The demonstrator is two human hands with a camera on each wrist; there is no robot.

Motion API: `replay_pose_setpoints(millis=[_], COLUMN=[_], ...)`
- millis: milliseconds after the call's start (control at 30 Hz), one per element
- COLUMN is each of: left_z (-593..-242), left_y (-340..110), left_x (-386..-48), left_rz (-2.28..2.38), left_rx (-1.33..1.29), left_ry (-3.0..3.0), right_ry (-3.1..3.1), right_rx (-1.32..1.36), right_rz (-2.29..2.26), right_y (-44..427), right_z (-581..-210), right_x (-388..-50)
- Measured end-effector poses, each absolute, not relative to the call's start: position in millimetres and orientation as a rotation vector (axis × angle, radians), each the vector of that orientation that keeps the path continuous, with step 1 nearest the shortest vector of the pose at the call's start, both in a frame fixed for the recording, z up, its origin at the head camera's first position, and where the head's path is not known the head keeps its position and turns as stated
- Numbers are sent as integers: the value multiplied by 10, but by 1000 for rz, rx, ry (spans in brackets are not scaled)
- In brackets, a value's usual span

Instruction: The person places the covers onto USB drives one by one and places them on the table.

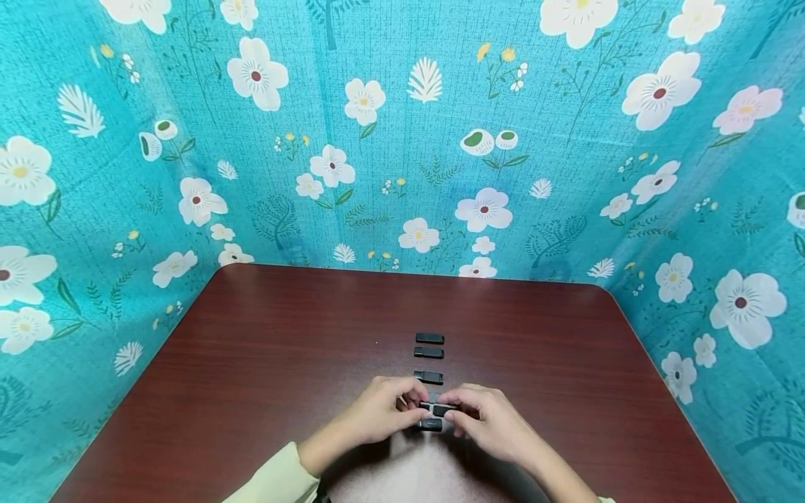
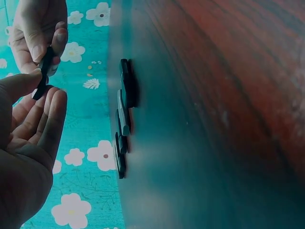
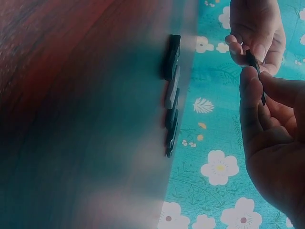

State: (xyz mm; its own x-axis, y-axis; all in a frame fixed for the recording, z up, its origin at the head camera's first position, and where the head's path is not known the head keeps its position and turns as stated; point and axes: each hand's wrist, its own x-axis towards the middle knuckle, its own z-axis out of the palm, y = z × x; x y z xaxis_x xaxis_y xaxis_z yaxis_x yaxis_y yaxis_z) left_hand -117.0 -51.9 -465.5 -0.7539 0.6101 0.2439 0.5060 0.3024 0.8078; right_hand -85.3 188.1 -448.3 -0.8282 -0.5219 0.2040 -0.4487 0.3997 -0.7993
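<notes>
Above the table, both hands pinch one small black USB flash drive (image 1: 444,411) between thumbs and fingertips. My left hand (image 1: 391,411) has its left end, and my right hand (image 1: 489,419) its right end. In the left wrist view the held flash drive (image 2: 44,74) shows edge-on, raised off the tabletop. A pale patch shows near its middle in the head view; whether that is a bare connector is too small to tell. Just below it in the head view, another black flash drive (image 1: 430,425) lies on the table, partly near the left fingertips.
Three more black flash drives lie in a column beyond the hands: a far one (image 1: 430,338), a middle one (image 1: 429,353) and a nearer one (image 1: 430,378). They rest on a dark red wooden table (image 1: 283,335). A blue flowered cloth (image 1: 390,154) hangs behind and at both sides.
</notes>
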Motion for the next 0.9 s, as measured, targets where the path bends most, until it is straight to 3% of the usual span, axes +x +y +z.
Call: replay_pose_setpoints(millis=[500,900], left_z=[-4648,-4687], left_y=[-481,-475], left_x=[-1109,-983], left_rz=[1449,1516], left_rx=[1151,946], left_ry=[2497,2380], right_ry=[2574,2561], right_rx=[-832,-732], right_rz=[-1456,-1563], right_y=[1820,1689], right_z=[-4508,-4537], right_x=[-811,-675])
